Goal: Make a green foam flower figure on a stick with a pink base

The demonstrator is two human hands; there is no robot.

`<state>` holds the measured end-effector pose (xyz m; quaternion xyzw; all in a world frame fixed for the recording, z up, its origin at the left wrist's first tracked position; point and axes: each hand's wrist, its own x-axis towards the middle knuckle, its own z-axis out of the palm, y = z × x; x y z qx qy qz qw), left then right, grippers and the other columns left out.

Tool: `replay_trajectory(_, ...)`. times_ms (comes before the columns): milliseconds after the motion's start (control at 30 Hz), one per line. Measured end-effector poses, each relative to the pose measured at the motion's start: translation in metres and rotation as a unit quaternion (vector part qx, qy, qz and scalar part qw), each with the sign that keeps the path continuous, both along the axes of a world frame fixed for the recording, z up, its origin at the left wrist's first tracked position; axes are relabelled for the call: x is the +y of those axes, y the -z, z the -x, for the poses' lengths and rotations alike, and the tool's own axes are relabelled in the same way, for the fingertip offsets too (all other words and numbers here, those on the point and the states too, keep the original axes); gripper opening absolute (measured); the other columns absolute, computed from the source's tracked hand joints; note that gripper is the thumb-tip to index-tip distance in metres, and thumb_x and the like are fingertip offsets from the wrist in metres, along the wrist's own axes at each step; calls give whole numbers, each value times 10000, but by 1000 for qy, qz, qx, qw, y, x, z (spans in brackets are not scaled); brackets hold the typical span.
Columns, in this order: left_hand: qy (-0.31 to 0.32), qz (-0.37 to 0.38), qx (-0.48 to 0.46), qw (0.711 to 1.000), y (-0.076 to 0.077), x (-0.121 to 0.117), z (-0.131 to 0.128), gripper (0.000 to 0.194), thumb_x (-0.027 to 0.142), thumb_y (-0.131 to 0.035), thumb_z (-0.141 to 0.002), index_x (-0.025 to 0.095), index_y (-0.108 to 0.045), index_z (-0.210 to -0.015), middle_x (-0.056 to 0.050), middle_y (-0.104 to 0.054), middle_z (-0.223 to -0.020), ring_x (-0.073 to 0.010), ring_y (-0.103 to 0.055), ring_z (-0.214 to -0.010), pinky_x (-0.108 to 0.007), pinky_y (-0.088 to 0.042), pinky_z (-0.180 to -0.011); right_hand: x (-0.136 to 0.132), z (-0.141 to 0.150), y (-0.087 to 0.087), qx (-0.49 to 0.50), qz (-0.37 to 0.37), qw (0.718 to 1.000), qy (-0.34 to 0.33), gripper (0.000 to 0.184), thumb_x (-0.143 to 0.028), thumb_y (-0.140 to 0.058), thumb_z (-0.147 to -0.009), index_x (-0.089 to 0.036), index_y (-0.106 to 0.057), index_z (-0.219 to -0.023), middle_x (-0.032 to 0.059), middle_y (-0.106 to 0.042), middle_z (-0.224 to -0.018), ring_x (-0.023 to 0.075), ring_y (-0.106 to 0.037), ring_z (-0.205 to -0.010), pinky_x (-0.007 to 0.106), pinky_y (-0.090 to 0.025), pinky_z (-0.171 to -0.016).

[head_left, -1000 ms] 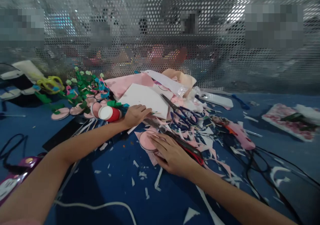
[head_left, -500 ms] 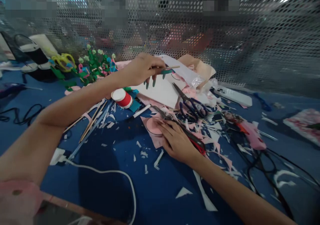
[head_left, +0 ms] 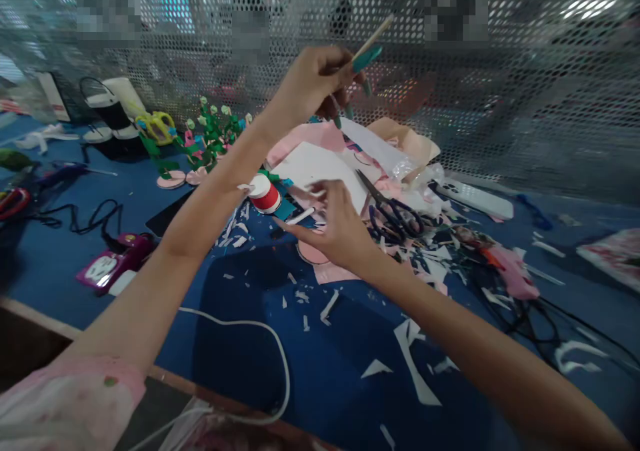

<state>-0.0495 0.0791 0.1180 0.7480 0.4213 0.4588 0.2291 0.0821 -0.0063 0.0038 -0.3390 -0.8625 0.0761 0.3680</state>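
Observation:
My left hand [head_left: 325,84] is raised in front of the mesh, closed on a thin pale wooden stick [head_left: 377,34] that points up to the right. Below it my right hand [head_left: 340,227] is apart from the left, with thumb and fingers spread. Its thumb and fingertips are close to a white marker [head_left: 303,215]; I cannot tell whether they touch it. Under the right hand lies pink paper [head_left: 333,274] with a round outline on it, partly covered. A red and white tub [head_left: 265,195] lies beside my left forearm. Dark-handled scissors [head_left: 393,214] lie to the right.
Behind stands a perforated metal mesh [head_left: 450,104]. White sheets [head_left: 320,167] and paper scraps [head_left: 415,364] litter the blue table [head_left: 250,364]. Green craft flowers [head_left: 215,131], yellow scissors [head_left: 157,127], a purple device [head_left: 115,261], a white cable [head_left: 280,351] and a pink glue gun [head_left: 515,274] lie around.
My left hand has risen with the stick, which now tilts steeply upward. My right hand has lifted off the pink paper and spread its fingers near the marker. The view has shifted slightly.

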Motion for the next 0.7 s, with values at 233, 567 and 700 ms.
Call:
replay_trajectory(233,-87,-7,-1,996,0,1,-14,258,217,-331,-934,133,-571,-886,4,-573,-688,-27,-506,-456,-173,-394,-481,5,57,-23,-139,35,989,-25,398,-431,-292,-938,-124,-546,-946,108,-636,-847,210,-603,-789,294,-411,-654)
replay_trajectory(567,-119,-47,354,926,24,3,46,273,311,-478,-808,120,-670,-772,-53,-658,-673,-139,-586,-681,-239,-429,-680,23,-1,-8,-148,177,970,75,500,-378,-303,-935,-198,-500,-512,74,-571,-474,188,-590,-535,309,-422,-626)
replay_trajectory(700,-105,4,494,863,45,-4,52,362,386,-576,-726,133,-647,-975,-92,-676,-919,-196,-604,-840,-254,-428,-723,18,6,10,-169,285,942,50,526,-431,-317,-926,-202,-477,-480,65,-562,-426,159,-570,-430,293,-462,-562)
